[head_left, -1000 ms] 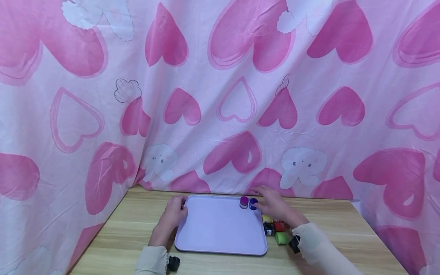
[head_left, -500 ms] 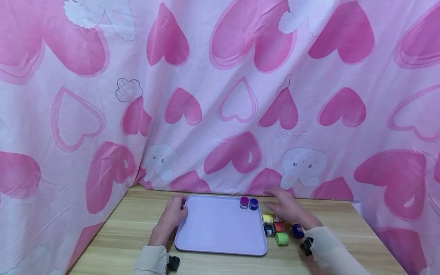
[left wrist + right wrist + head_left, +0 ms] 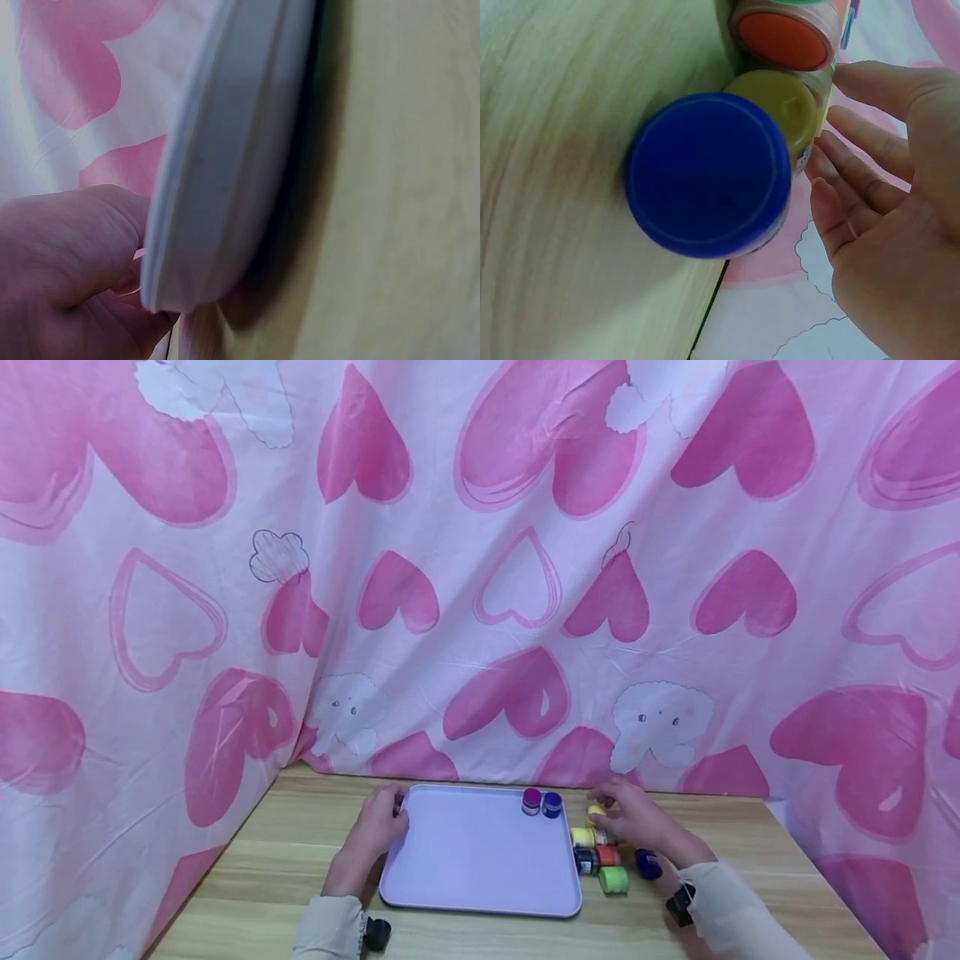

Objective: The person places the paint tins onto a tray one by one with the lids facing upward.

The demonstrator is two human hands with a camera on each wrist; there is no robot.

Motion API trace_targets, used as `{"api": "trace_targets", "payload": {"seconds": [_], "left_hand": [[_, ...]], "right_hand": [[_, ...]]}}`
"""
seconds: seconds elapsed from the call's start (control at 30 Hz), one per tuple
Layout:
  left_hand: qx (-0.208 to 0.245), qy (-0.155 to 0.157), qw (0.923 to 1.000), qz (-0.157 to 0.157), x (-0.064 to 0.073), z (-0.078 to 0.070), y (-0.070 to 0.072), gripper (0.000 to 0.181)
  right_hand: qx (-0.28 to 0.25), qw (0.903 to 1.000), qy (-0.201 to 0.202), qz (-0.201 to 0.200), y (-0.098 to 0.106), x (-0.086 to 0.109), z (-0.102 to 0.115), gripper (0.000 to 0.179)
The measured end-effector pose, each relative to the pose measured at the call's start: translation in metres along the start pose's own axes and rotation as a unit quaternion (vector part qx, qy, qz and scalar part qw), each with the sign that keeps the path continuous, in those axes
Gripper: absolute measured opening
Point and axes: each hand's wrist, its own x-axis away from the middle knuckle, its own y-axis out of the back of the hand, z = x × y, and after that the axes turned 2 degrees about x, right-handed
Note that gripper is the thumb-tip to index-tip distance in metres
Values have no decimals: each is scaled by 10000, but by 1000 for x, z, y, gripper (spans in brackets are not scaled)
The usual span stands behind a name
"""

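Observation:
My left hand grips the left rim of a pale lilac tray; in the left wrist view the hand is at the tray's edge. Beyond the tray's right edge, my right hand pinches a small yellow paint jar with thumb and fingertips. The right wrist view shows the hand largely behind other jars, its fingertips at a yellow edge. Standing in the tray's far right corner are a magenta-lidded paint jar and a purple-blue one.
Right of the tray cluster more paint jars: pale yellow, black, red and light green. A dark blue jar stands under my right wrist. A pink heart-print curtain hangs behind the wooden table.
My right hand has left the purple-blue jar in the tray's corner, moved right, and closed its fingertips on the yellow jar. The left hand has stayed on the tray rim.

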Motion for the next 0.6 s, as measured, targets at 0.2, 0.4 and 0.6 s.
{"api": "trace_targets", "payload": {"seconds": [0.2, 0.4, 0.6], "left_hand": [[-19, 50, 10000, 18, 0, -1, 0, 35], [-58, 17, 10000, -4, 0, -3, 1, 34], [-38, 50, 10000, 34, 1, -2, 2, 33]], "right_hand": [[-112, 9994, -281, 138, -2, 0, 2, 31], [-57, 9999, -93, 114, -2, 1, 1, 30], [-102, 9999, -58, 88, -3, 1, 0, 28]]}}
